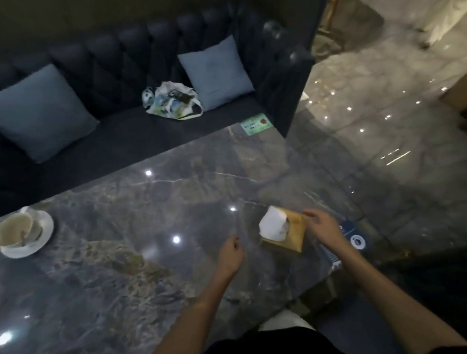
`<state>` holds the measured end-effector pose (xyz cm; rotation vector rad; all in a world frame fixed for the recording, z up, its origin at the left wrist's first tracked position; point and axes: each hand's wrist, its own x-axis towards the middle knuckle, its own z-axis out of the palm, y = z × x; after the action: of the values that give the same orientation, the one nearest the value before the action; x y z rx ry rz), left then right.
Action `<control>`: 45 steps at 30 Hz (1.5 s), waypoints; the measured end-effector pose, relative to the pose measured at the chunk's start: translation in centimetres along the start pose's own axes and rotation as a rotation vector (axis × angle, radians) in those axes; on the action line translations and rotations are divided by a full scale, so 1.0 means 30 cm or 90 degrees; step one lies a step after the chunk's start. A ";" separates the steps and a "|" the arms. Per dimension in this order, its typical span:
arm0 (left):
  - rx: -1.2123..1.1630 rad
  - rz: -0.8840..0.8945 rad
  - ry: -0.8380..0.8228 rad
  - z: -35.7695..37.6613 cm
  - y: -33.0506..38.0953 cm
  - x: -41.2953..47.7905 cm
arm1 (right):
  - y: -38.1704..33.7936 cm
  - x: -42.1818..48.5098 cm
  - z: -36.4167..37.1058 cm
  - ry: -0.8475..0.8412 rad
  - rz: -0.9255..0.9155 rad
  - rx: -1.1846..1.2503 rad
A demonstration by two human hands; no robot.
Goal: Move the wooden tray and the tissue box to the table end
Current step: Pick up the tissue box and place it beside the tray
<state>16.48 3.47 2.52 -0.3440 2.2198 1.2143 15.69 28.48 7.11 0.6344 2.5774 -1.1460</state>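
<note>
A tan wooden tissue box (290,241) with a white tissue (272,226) sticking out of its top sits on the dark marble table (121,273), near the table's right end. My right hand (324,223) is against the box's right side, fingers over its far top edge. My left hand (229,252) hovers a little to the left of the box, fingers loosely curled and holding nothing. No wooden tray is clearly visible; a brownish shape at the lower left edge is too dark to identify.
A white cup on a saucer (21,234) stands at the table's far left. A dark sofa (125,135) runs behind the table with two blue cushions and a printed bag (173,101). A green sticker (256,124) and a blue label (353,238) mark the table's right end.
</note>
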 end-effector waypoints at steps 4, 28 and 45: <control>-0.019 -0.033 -0.012 0.075 -0.005 0.000 | 0.043 0.012 -0.009 -0.038 0.030 -0.004; -0.339 -0.274 0.273 0.599 0.262 0.138 | 0.150 0.431 0.028 -0.446 -0.175 -0.299; -0.398 -0.237 0.334 0.701 0.157 0.227 | 0.166 0.463 -0.006 -0.529 -0.100 -0.244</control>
<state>16.46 23.92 -7.13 -1.3923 1.9664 1.7105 5.95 35.57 -1.42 -0.1287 2.0285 -0.6961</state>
